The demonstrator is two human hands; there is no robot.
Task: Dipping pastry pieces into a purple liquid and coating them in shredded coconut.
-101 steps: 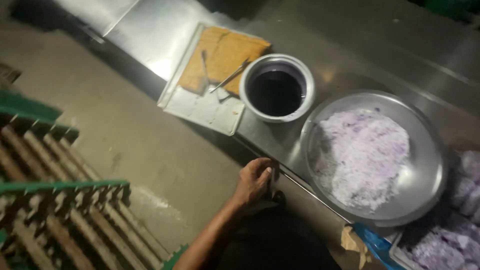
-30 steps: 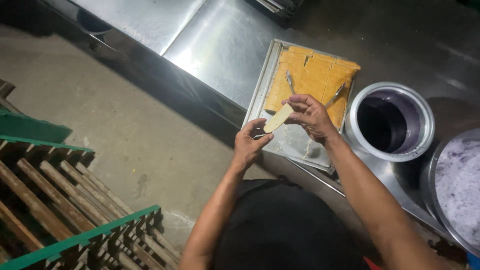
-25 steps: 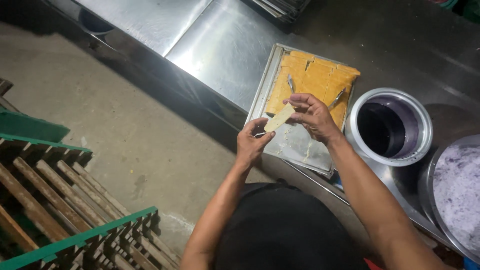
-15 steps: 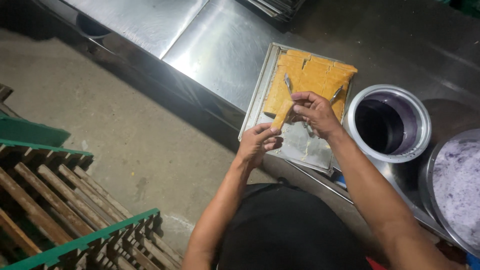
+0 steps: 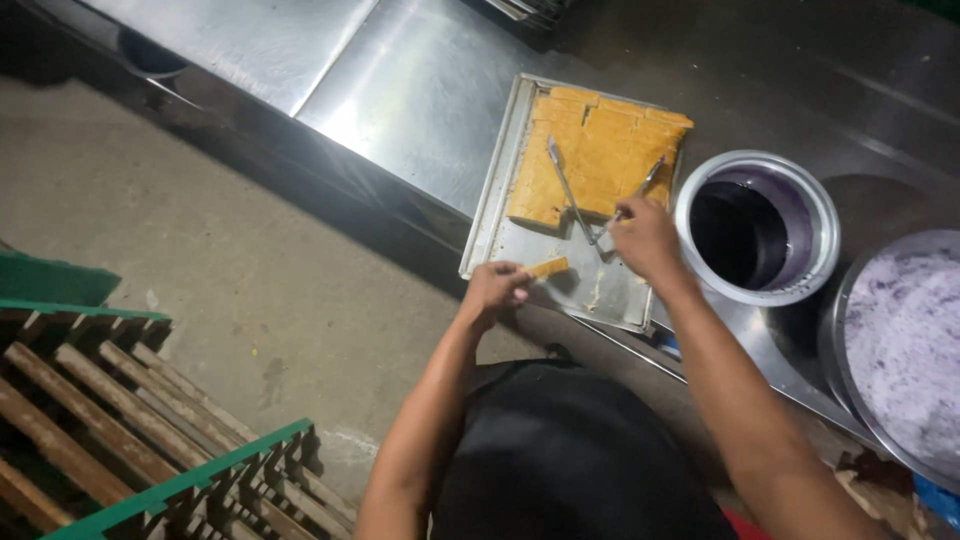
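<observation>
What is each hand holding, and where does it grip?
Left hand pinches a small yellow-orange cake strip by one end. Right hand touches metal tongs near the joined end; its grip is unclear.

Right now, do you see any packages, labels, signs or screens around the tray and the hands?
None in view: no package, label, sign or screen. Only bare steel ware: the baking tray with yellow cake slab, a round tin and a bowl of purple shreds.

Head view, steeply down, near
</observation>
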